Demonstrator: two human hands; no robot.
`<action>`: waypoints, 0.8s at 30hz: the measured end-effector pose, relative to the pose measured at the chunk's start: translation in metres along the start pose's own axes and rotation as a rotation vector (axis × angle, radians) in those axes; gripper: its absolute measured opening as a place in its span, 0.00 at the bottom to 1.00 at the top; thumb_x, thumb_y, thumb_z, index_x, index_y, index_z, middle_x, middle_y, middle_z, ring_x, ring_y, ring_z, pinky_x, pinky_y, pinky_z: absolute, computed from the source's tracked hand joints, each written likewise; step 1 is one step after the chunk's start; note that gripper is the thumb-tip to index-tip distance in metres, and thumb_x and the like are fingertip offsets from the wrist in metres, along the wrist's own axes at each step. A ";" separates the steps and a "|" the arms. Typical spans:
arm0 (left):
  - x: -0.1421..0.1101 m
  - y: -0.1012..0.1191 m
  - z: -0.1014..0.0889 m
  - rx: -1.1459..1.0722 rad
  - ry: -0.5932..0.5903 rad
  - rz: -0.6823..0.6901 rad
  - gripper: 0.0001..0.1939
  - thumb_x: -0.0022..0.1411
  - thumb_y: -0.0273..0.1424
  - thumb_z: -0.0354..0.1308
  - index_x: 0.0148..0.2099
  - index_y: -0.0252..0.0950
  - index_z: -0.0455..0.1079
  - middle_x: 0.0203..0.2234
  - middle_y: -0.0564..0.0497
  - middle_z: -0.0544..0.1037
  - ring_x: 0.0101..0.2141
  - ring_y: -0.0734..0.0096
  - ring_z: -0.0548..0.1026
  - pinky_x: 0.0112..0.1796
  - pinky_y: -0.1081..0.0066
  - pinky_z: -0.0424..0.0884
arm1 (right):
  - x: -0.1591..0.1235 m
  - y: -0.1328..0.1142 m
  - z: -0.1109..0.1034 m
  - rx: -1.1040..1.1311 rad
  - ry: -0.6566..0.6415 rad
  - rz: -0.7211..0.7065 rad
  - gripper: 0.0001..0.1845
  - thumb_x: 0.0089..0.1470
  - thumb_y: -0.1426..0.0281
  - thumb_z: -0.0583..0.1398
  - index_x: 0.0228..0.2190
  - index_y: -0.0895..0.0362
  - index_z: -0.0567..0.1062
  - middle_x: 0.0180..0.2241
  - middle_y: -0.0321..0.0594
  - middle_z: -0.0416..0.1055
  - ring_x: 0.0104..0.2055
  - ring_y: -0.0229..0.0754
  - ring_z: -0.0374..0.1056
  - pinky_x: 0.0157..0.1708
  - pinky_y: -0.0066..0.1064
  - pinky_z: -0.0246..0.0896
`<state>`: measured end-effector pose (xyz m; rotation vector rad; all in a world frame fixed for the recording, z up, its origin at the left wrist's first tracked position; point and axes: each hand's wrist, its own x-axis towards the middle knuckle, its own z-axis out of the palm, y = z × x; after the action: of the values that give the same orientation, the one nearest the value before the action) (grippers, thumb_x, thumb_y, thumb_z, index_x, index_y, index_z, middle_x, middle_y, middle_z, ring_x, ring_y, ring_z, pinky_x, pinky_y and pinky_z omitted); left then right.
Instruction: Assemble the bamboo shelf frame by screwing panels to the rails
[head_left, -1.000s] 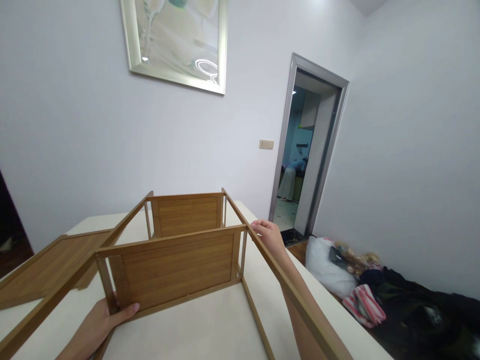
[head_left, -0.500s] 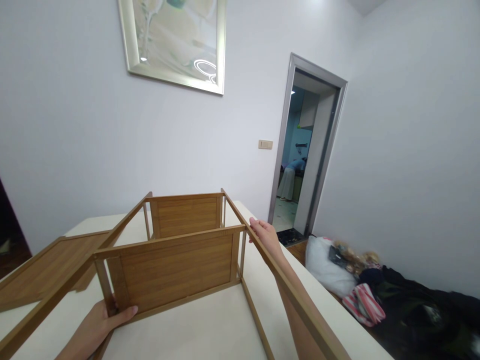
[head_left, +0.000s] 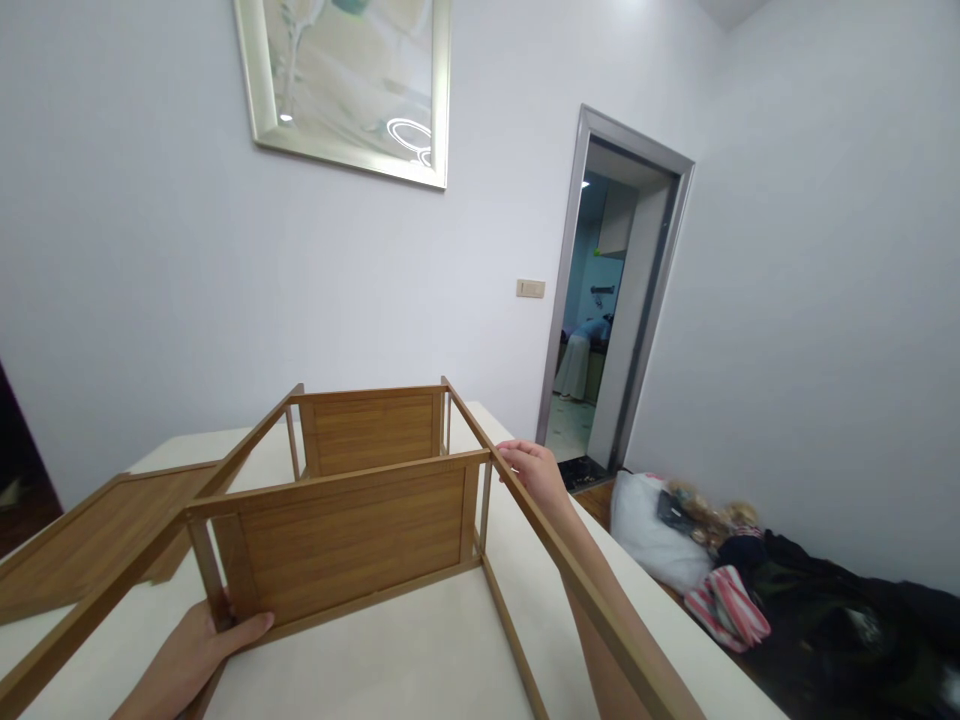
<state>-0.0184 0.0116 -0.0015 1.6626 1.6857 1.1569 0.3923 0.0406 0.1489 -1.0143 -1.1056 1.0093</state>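
One grip is closed: the left hand (head_left: 191, 645) clasps the nearer panel (head_left: 352, 540) by its lower left corner, within the wooden frame (head_left: 337, 483) on the white surface (head_left: 375, 660). Beside the right rail (head_left: 559, 550), the right hand (head_left: 534, 472) has an unclear grip. Beyond stands the far panel (head_left: 375, 428).

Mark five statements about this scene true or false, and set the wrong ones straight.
1. The left hand holds the near panel at its left end. True.
2. The right hand is on the light switch. False: it is at the right top rail of the wooden frame.
3. Another wooden panel lies to the left of the wooden frame. True.
4. The framed picture hangs to the right of the doorway. False: it hangs to the left.
5. The striped cloth lies to the right of the white table. True.
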 end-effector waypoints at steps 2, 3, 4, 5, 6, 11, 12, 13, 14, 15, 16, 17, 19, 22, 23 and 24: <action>0.001 -0.003 0.000 -0.060 -0.104 -0.030 0.23 0.45 0.49 0.64 0.39 0.39 0.77 0.37 0.47 0.84 0.45 0.43 0.79 0.48 0.54 0.75 | 0.000 0.000 0.001 -0.027 0.006 -0.005 0.11 0.37 0.61 0.66 0.19 0.56 0.75 0.18 0.34 0.68 0.23 0.37 0.62 0.25 0.29 0.58; 0.001 -0.005 0.000 -0.076 -0.141 -0.041 0.23 0.46 0.50 0.64 0.39 0.39 0.77 0.38 0.47 0.84 0.46 0.43 0.78 0.50 0.53 0.74 | 0.000 -0.001 0.001 -0.043 0.009 -0.008 0.13 0.37 0.60 0.66 0.17 0.56 0.74 0.17 0.33 0.66 0.22 0.37 0.61 0.24 0.29 0.56; 0.002 -0.007 0.001 -0.081 -0.156 -0.050 0.23 0.47 0.50 0.63 0.39 0.39 0.77 0.39 0.46 0.84 0.47 0.43 0.78 0.51 0.53 0.73 | 0.001 0.000 0.002 -0.060 0.014 -0.012 0.15 0.38 0.58 0.66 0.16 0.56 0.72 0.15 0.32 0.64 0.21 0.36 0.61 0.24 0.29 0.55; 0.003 -0.010 0.001 -0.080 -0.162 -0.056 0.23 0.47 0.50 0.63 0.39 0.39 0.77 0.39 0.46 0.84 0.48 0.43 0.77 0.52 0.54 0.72 | 0.001 0.000 0.002 -0.076 0.019 -0.015 0.17 0.39 0.57 0.66 0.14 0.55 0.70 0.14 0.31 0.62 0.21 0.36 0.60 0.23 0.29 0.54; 0.004 -0.012 0.001 -0.078 -0.165 -0.057 0.23 0.47 0.51 0.63 0.39 0.39 0.77 0.40 0.46 0.84 0.49 0.43 0.76 0.52 0.54 0.71 | 0.002 0.000 0.002 -0.091 0.025 -0.018 0.20 0.40 0.55 0.66 0.13 0.55 0.69 0.13 0.31 0.61 0.20 0.36 0.59 0.22 0.29 0.52; 0.007 -0.020 0.003 -0.086 -0.156 -0.060 0.25 0.48 0.50 0.64 0.42 0.38 0.76 0.43 0.45 0.82 0.50 0.44 0.76 0.56 0.53 0.67 | 0.004 0.002 0.001 -0.110 0.061 -0.026 0.24 0.42 0.50 0.64 0.14 0.55 0.67 0.13 0.31 0.60 0.19 0.35 0.57 0.22 0.29 0.51; 0.007 -0.021 0.003 -0.091 -0.161 -0.064 0.25 0.48 0.50 0.64 0.42 0.39 0.76 0.43 0.45 0.82 0.50 0.44 0.76 0.56 0.53 0.67 | 0.003 0.002 0.001 -0.100 0.066 -0.028 0.23 0.42 0.51 0.64 0.15 0.56 0.68 0.14 0.31 0.61 0.20 0.35 0.58 0.22 0.29 0.52; 0.007 -0.021 0.003 -0.093 -0.169 -0.065 0.24 0.48 0.50 0.64 0.42 0.39 0.76 0.43 0.45 0.83 0.50 0.44 0.76 0.56 0.52 0.67 | 0.003 0.001 0.001 -0.087 0.067 -0.027 0.21 0.41 0.52 0.65 0.16 0.56 0.70 0.15 0.31 0.62 0.21 0.35 0.58 0.23 0.29 0.54; 0.007 -0.020 0.003 -0.095 -0.175 -0.066 0.24 0.48 0.50 0.64 0.41 0.39 0.76 0.43 0.45 0.83 0.51 0.44 0.75 0.56 0.52 0.67 | 0.002 0.001 0.000 -0.072 0.063 -0.025 0.19 0.41 0.54 0.65 0.17 0.56 0.71 0.16 0.31 0.64 0.21 0.35 0.59 0.24 0.29 0.55; 0.007 -0.020 0.003 -0.095 -0.176 -0.065 0.24 0.48 0.50 0.64 0.41 0.39 0.76 0.43 0.45 0.83 0.51 0.43 0.75 0.56 0.52 0.67 | 0.001 0.000 0.000 -0.055 0.054 -0.021 0.17 0.40 0.56 0.66 0.19 0.56 0.72 0.17 0.31 0.65 0.22 0.35 0.60 0.24 0.29 0.55; 0.006 -0.019 0.002 -0.096 -0.176 -0.063 0.24 0.48 0.50 0.63 0.41 0.39 0.76 0.43 0.45 0.82 0.51 0.43 0.75 0.56 0.52 0.66 | 0.000 0.000 -0.001 -0.039 0.043 -0.015 0.15 0.39 0.58 0.66 0.20 0.56 0.74 0.19 0.32 0.66 0.23 0.35 0.61 0.25 0.29 0.56; 0.006 -0.019 0.002 -0.095 -0.176 -0.060 0.24 0.49 0.50 0.63 0.41 0.39 0.76 0.43 0.45 0.82 0.51 0.44 0.75 0.57 0.52 0.66 | 0.000 -0.001 -0.002 -0.023 0.030 -0.008 0.13 0.38 0.60 0.66 0.22 0.56 0.74 0.20 0.32 0.68 0.23 0.36 0.62 0.25 0.29 0.56; 0.006 -0.018 0.002 -0.092 -0.175 -0.050 0.24 0.49 0.50 0.63 0.41 0.39 0.76 0.44 0.45 0.82 0.52 0.44 0.74 0.57 0.52 0.66 | -0.001 -0.001 -0.003 0.000 0.006 0.007 0.11 0.35 0.63 0.67 0.23 0.56 0.76 0.21 0.34 0.70 0.24 0.37 0.64 0.25 0.29 0.56; 0.006 -0.019 0.002 -0.083 -0.177 -0.044 0.23 0.49 0.51 0.63 0.40 0.39 0.77 0.43 0.45 0.83 0.52 0.43 0.74 0.56 0.52 0.67 | -0.001 -0.001 -0.004 0.019 -0.008 0.024 0.10 0.34 0.67 0.67 0.24 0.57 0.77 0.21 0.35 0.72 0.23 0.37 0.65 0.25 0.29 0.56; 0.006 -0.019 0.002 -0.084 -0.176 -0.047 0.23 0.48 0.51 0.63 0.40 0.39 0.77 0.42 0.45 0.83 0.52 0.43 0.74 0.56 0.52 0.67 | -0.001 -0.001 -0.004 0.023 -0.008 0.027 0.10 0.33 0.67 0.67 0.24 0.57 0.77 0.21 0.35 0.72 0.23 0.38 0.65 0.25 0.30 0.57; 0.006 -0.020 0.003 -0.086 -0.174 -0.052 0.24 0.48 0.51 0.64 0.40 0.39 0.77 0.42 0.45 0.83 0.51 0.43 0.75 0.55 0.52 0.68 | -0.001 -0.001 -0.003 0.027 -0.006 0.029 0.10 0.33 0.67 0.67 0.24 0.57 0.77 0.21 0.35 0.72 0.24 0.38 0.65 0.26 0.30 0.57</action>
<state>-0.0278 0.0203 -0.0178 1.6077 1.5409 1.0151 0.3956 0.0387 0.1488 -1.0087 -1.0823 1.0489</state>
